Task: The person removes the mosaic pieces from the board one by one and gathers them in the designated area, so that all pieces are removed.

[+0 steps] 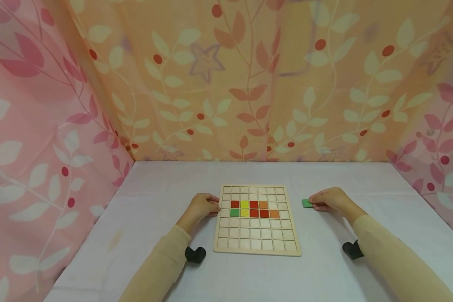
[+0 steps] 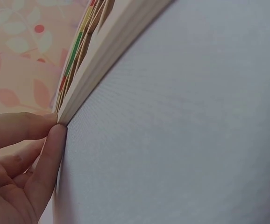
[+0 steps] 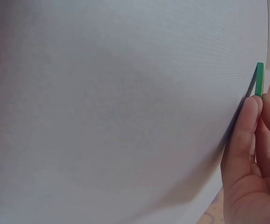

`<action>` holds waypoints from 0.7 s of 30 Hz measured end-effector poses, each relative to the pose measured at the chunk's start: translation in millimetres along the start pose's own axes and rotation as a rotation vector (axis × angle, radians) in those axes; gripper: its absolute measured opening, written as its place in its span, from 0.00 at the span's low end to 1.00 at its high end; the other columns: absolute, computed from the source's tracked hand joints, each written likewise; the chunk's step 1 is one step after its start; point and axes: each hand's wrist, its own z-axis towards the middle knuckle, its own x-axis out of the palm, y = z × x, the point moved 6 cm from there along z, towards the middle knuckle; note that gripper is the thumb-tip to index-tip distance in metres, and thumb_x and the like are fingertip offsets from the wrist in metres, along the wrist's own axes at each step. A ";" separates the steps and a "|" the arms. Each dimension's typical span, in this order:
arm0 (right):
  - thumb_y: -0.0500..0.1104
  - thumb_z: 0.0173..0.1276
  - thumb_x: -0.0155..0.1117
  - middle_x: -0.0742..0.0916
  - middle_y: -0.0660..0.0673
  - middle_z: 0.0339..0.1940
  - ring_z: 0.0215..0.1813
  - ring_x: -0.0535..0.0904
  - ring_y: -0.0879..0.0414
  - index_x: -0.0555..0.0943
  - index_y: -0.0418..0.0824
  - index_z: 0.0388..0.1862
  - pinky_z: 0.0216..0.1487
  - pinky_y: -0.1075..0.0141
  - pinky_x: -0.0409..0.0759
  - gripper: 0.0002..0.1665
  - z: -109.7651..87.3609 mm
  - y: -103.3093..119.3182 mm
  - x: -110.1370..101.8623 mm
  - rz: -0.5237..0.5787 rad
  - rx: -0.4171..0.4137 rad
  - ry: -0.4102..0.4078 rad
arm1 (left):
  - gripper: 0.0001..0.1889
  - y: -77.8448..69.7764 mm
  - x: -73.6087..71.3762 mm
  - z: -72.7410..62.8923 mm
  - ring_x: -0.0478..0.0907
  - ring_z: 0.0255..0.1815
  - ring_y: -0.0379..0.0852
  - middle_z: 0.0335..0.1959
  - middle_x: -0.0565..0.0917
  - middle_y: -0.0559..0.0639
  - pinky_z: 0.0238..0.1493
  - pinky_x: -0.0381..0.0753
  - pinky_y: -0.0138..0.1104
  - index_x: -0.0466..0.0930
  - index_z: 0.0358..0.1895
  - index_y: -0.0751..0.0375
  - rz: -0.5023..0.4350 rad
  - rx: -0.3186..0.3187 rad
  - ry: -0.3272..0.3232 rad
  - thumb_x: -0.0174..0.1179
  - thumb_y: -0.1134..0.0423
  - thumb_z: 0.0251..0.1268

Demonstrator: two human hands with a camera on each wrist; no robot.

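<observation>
Flowered fabric hangs behind the board and to both sides of it, closing in the white counter on which the board lies flat. Thin grooves divide its wooden face into squares, which probably explains why the coloured tiles sit so straight. They fill parts of two neighbouring rows above the board's middle: red, yellow, red, orange in the upper; green, yellow, two reds and orange in the lower.

At the board's left edge, the left hand has its fingertips closed on the rim, a light pinch that likely steadies the wood while leaving the squares uncovered. Right of the board and apart from it, the right hand pinches a loose green tile between thumb and fingers. Only one end is gripped, so the rest points toward the board, presumably to keep the fingertips from covering it. Whether that tile touches the counter, I cannot tell.
</observation>
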 end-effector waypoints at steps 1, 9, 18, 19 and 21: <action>0.35 0.66 0.68 0.86 0.54 0.23 0.27 0.82 0.66 0.84 0.29 0.43 0.35 0.72 0.86 0.10 -0.1 0.4 0.2 -0.007 -0.002 -0.002 | 0.16 -0.1 0.0 -0.2 0.79 0.31 0.41 0.33 0.81 0.52 0.35 0.87 0.32 0.82 0.49 0.71 -0.001 -0.001 -0.001 0.67 0.77 0.56; 0.34 0.66 0.67 0.86 0.53 0.21 0.26 0.82 0.66 0.81 0.22 0.47 0.33 0.73 0.86 0.16 -1.6 4.2 2.9 -0.077 -0.023 -0.030 | 0.16 -0.8 -0.2 -0.6 0.80 0.31 0.41 0.34 0.82 0.54 0.35 0.87 0.32 0.81 0.49 0.71 0.005 -0.001 -0.002 0.67 0.77 0.56; 0.35 0.65 0.68 0.87 0.54 0.21 0.27 0.82 0.66 0.81 0.22 0.48 0.33 0.72 0.86 0.17 -6.5 10.0 2.2 -0.102 -0.043 -0.062 | 0.16 -0.4 0.1 0.0 0.79 0.31 0.41 0.35 0.82 0.54 0.34 0.87 0.31 0.81 0.49 0.71 0.012 0.004 -0.005 0.67 0.77 0.56; 0.36 0.66 0.68 0.87 0.54 0.21 0.27 0.82 0.66 0.81 0.23 0.48 0.33 0.72 0.86 0.18 -7.4 11.1 2.3 -0.105 -0.041 -0.066 | 0.16 -0.2 0.1 0.1 0.80 0.31 0.41 0.35 0.82 0.54 0.34 0.87 0.31 0.81 0.49 0.71 0.011 0.003 -0.005 0.67 0.77 0.56; 0.38 0.66 0.68 0.87 0.54 0.22 0.27 0.82 0.66 0.82 0.24 0.49 0.34 0.72 0.86 0.19 -8.8 13.4 3.6 -0.107 -0.033 -0.069 | 0.16 0.0 -0.2 0.1 0.79 0.31 0.41 0.35 0.82 0.54 0.34 0.87 0.31 0.81 0.49 0.71 0.011 0.001 -0.009 0.67 0.78 0.56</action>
